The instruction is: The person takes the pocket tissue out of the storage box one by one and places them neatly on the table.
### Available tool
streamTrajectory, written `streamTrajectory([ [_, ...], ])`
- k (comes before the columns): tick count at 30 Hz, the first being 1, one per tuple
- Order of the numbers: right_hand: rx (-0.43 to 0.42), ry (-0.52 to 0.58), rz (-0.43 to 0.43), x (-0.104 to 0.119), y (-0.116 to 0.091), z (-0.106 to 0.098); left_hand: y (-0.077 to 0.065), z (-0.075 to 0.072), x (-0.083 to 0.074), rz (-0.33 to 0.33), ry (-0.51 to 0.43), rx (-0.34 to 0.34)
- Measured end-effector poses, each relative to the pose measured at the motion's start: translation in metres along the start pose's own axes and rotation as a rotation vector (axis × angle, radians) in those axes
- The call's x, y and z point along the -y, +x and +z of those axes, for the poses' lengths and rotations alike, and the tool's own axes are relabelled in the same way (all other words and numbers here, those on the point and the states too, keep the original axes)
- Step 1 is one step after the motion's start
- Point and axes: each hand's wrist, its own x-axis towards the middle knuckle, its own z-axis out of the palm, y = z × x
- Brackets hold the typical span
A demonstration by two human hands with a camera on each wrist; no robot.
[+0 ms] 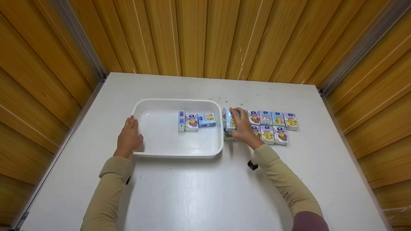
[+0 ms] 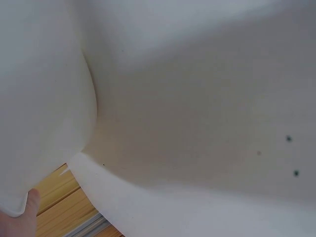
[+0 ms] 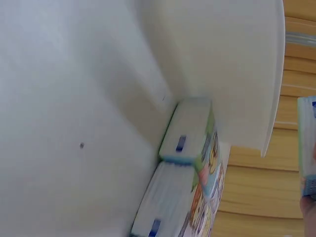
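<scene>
Right grip (image 1: 243, 128) pinches a blue packet (image 1: 229, 119); left grip (image 1: 127, 137) rests, fingers straight, on tray (image 1: 179, 156).

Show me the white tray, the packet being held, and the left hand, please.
White tray (image 1: 160, 138), head view, on its bare floor.
Held packet (image 1: 229, 121), head view, on its printed face.
Left hand (image 1: 129, 137), head view, on the back of the hand.

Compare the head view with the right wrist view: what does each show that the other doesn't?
Only the head view: the left hand at the left end of the tray, and the three packs inside it.

Only the right wrist view: the pale sides, with dark blue marks, of the two packs nearest the tray outside it.

Both: the tray, packs beside it, the right hand holding a pack, the table and the wooden wall.
</scene>
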Motion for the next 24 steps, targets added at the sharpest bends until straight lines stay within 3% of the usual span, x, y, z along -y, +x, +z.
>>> streamTrajectory([
  [16, -0.064, -0.125, 0.236, -0.077, -0.029, -0.048, -0.001, 0.001, 0.000, 0.005, 0.015, -0.029],
  [24, -0.025, -0.147, 0.390, -0.110, -0.047, -0.064, 0.000, 0.001, 0.000, 0.005, -0.010, -0.019],
])
